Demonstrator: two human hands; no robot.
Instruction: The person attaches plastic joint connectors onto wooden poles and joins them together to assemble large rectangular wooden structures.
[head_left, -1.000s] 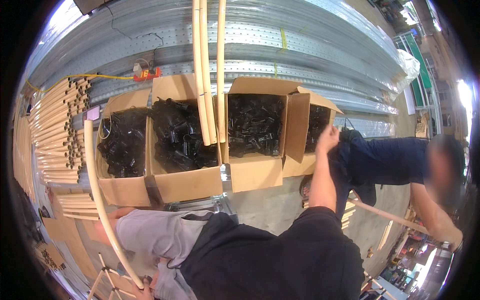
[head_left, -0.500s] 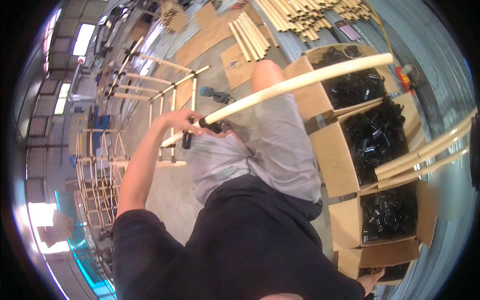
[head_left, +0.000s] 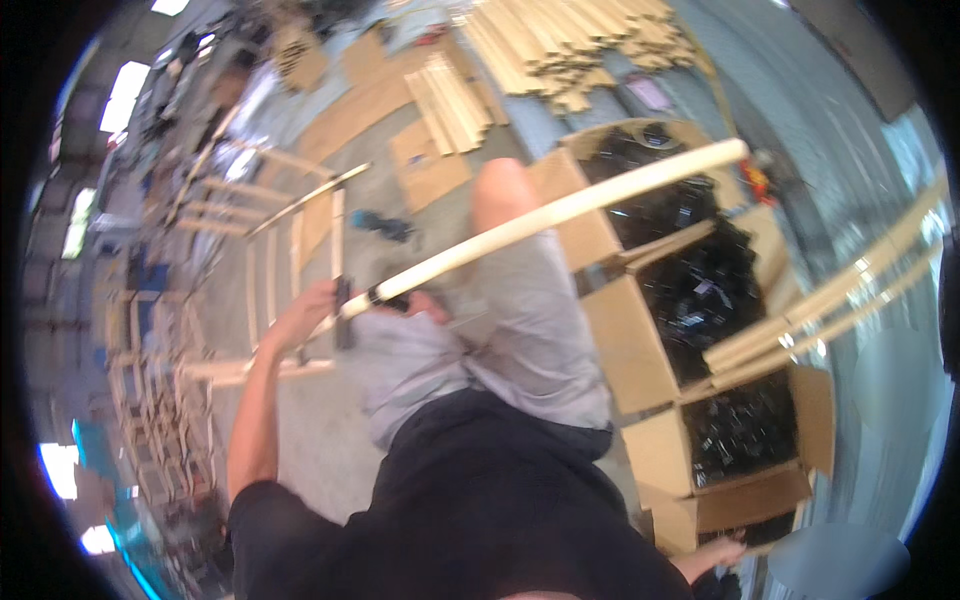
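A long cream pipe [head_left: 560,212] slants across my lap, its far end up over the cardboard boxes. My left hand [head_left: 303,318] is closed round its lower left end, beside a black pipe joint [head_left: 343,312]. Farther along the pipe sits a dark collar [head_left: 376,296]. At the lower right, my right hand [head_left: 718,553] is bent over the nearest box [head_left: 755,503]. Its fingers are curled against a dark piece [head_left: 716,583] that looks like a black joint, though blur hides its shape.
Open boxes of black joints [head_left: 700,290] line my right side, with loose pipes [head_left: 800,330] lying across them. Pipe frames [head_left: 290,215] stand at the left. A power tool [head_left: 383,225] lies on the floor before a pipe stack [head_left: 570,40].
My right hand has come up out of the nearest box, and a dark piece now shows at its fingers. My left hand and the pipe appear lower and farther left in view.
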